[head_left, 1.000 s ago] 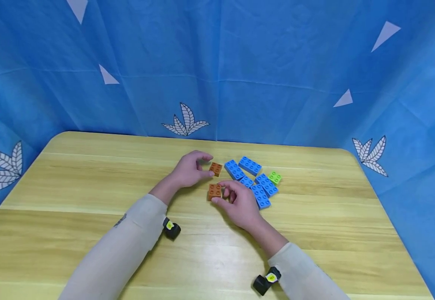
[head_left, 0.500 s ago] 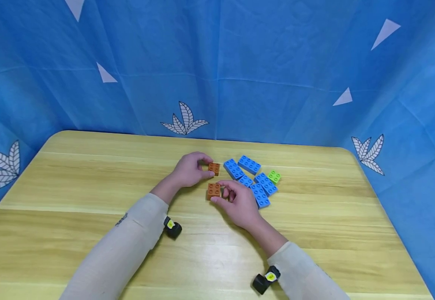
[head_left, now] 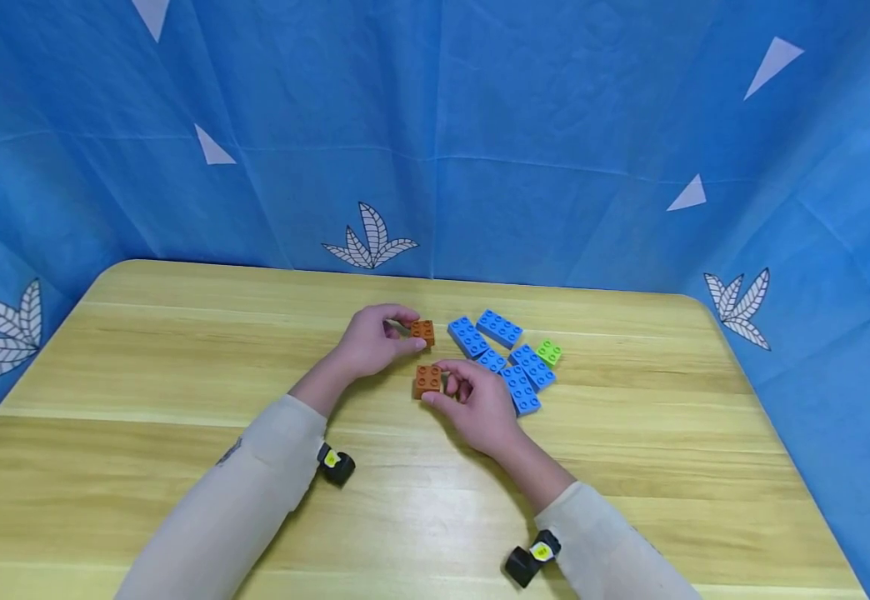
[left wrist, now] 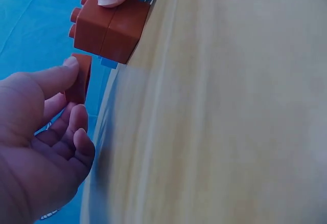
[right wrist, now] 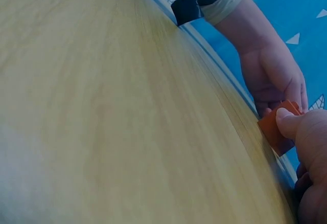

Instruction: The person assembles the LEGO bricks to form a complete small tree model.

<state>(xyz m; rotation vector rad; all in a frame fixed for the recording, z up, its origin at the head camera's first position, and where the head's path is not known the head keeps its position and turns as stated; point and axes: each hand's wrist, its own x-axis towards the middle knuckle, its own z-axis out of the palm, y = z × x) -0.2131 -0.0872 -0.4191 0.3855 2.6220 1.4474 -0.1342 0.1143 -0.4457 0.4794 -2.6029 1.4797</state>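
Observation:
Between thumb and fingers my left hand (head_left: 373, 342) pinches an orange-brown building brick (head_left: 423, 331), its studs facing up. In the left wrist view that brick (left wrist: 80, 83) is lifted off the table, its hollow underside partly showing. Closer to me, my right hand (head_left: 483, 410) grips a second orange-brown piece (head_left: 428, 380) by its sides. A seam across this piece (left wrist: 110, 29) in the left wrist view suggests two bricks stacked together. The two held pieces are near each other but apart. In the right wrist view the right thumb presses on the stack (right wrist: 276, 132).
Several blue bricks (head_left: 500, 328) lie loosely grouped just right of and beyond my right hand. A small green brick (head_left: 549, 352) lies at the right of that group. The wooden table (head_left: 667, 433) ends at a blue curtain (head_left: 555, 125) behind.
My left hand has taken hold of the far orange-brown brick, which has shifted slightly left and been raised. My right hand and its stack have stayed nearly in place.

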